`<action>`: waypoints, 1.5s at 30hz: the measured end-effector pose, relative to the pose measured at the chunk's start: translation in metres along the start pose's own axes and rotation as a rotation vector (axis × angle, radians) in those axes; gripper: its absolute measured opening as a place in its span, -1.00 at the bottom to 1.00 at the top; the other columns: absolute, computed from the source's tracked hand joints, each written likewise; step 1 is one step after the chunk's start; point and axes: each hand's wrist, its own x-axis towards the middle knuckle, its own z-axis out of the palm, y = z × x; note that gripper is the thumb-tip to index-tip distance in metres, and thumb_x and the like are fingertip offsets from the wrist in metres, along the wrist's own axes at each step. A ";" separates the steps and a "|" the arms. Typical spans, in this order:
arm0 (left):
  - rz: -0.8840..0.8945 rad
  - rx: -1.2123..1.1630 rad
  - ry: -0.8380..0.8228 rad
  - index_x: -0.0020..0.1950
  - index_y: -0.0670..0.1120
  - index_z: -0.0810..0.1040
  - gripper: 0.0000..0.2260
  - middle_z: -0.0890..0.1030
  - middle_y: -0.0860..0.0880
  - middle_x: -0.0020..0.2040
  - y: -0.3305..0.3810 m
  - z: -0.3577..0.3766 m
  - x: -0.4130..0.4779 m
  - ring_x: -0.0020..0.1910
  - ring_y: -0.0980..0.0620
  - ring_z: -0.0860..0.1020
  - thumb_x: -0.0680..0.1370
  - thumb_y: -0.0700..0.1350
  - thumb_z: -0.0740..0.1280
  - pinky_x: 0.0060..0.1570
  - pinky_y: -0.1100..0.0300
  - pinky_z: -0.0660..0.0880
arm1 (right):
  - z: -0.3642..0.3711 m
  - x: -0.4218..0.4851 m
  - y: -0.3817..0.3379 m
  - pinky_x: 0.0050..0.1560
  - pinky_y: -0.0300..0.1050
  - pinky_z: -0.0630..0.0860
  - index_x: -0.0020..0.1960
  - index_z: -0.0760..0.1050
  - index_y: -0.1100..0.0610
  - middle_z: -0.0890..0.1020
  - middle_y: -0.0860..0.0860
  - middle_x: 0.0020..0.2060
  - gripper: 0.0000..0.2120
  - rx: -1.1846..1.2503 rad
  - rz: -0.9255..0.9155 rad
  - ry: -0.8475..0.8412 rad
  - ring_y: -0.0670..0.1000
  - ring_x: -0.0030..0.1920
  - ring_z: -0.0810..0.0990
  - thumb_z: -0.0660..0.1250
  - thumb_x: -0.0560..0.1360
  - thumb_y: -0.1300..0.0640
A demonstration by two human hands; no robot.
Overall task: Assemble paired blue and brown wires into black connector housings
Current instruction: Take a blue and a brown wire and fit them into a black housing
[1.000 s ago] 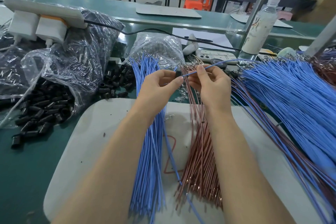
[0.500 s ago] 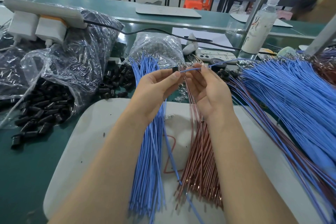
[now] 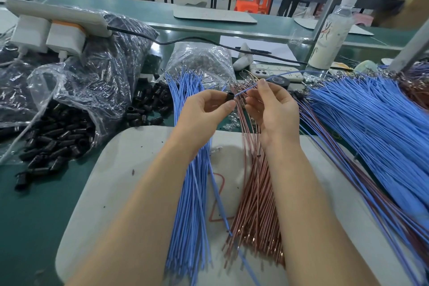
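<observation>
left hand (image 3: 204, 109) pinching black housing (image 3: 230, 96), right hand (image 3: 274, 109) pinching blue wire (image 3: 246, 91)

1 head-worn wide view, forward-down, close above the bench (image 3: 34, 216)

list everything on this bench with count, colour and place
held housing: one, black, at the fingertips of the left hand
held wire: one, blue, its end at the held housing
blue bundle: many, blue, on the mat, centre-left
brown bundle: many, brown, on the mat, centre-right
wire heap: many, mostly blue, far right
loose housings: many, black, spilling from a clear bag, left
mat: one, pale grey, on the green bench
bottle: one, white, back right
phone: one, pale, behind the hands
power strip: one, white, back left
left hand: pinches the held housing
right hand: pinches the held wire
</observation>
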 end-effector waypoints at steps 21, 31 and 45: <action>-0.062 -0.401 -0.144 -0.03 -0.13 0.59 -0.93 0.70 -0.02 -0.10 0.000 -0.001 0.001 -0.02 0.10 0.65 0.51 -0.24 0.35 0.04 0.30 0.54 | -0.001 0.001 -0.003 -0.45 -0.34 0.53 -0.12 0.50 0.21 0.62 0.03 -0.47 -0.92 0.404 0.296 -0.046 -0.11 -0.49 0.58 0.29 0.55 0.27; 0.124 0.308 0.009 -0.18 0.11 0.52 -0.82 0.60 0.16 -0.21 -0.005 0.002 0.001 -0.19 0.20 0.56 0.50 -0.17 0.40 -0.11 0.39 0.45 | -0.004 0.004 -0.005 -0.36 -0.27 0.54 -0.16 0.45 0.08 0.62 -0.02 -0.39 -0.86 0.134 -0.104 0.079 -0.08 -0.40 0.58 0.29 0.56 0.24; 0.203 0.468 0.089 -0.13 0.05 0.53 -0.88 0.59 0.13 -0.22 -0.007 0.002 -0.001 -0.19 0.24 0.53 0.49 -0.17 0.40 -0.20 0.51 0.39 | 0.001 -0.007 -0.002 -0.27 -0.21 0.56 -0.16 0.46 0.05 0.59 -0.10 -0.45 -0.85 -0.165 -0.406 0.025 -0.11 -0.36 0.58 0.29 0.56 0.23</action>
